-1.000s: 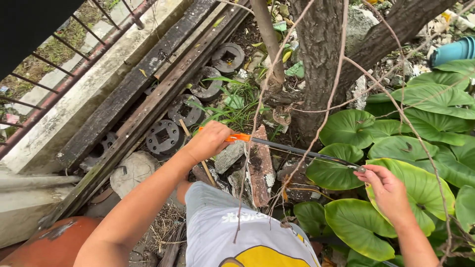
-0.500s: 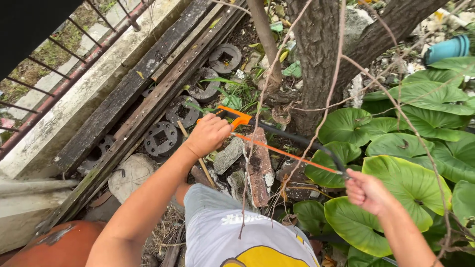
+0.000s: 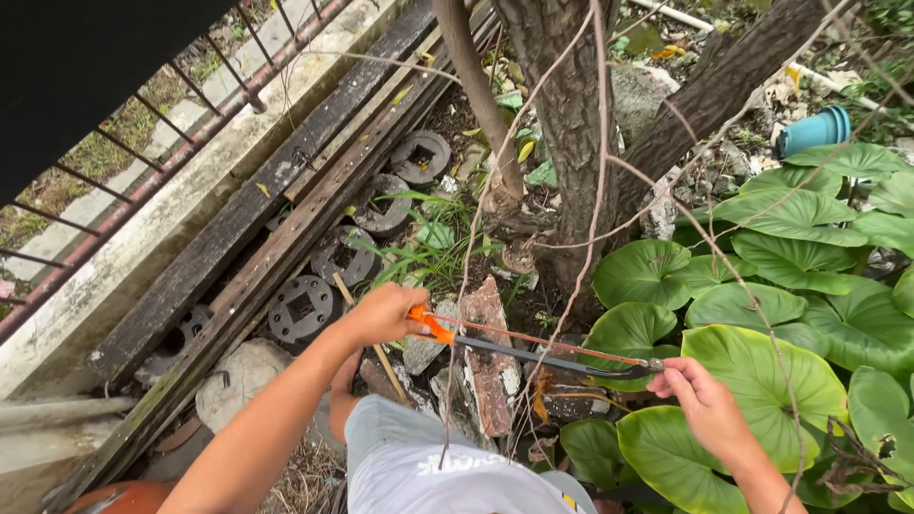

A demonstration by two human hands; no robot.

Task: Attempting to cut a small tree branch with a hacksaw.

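Note:
My left hand (image 3: 381, 317) grips the orange handle of a hacksaw (image 3: 533, 350), held level over bricks and rubble. Its thin orange blade and dark frame run to the right. My right hand (image 3: 700, 400) pinches the far end of the saw frame, just above a big green leaf (image 3: 762, 381). Thin bare twigs (image 3: 590, 219) hang across the saw. A tree trunk (image 3: 562, 105) stands just beyond it.
Dark wooden planks (image 3: 238, 228) and round metal discs (image 3: 303, 308) lie along a concrete kerb with a railing (image 3: 152, 143) at left. Broad-leaved plants (image 3: 809, 238) fill the right. A teal pot (image 3: 814, 128) lies at the far right. Broken bricks (image 3: 490, 366) sit below the saw.
The saw has swung from tilted to nearly level. My left hand dropped lower with the handle, and my right hand moved up to the frame's far end.

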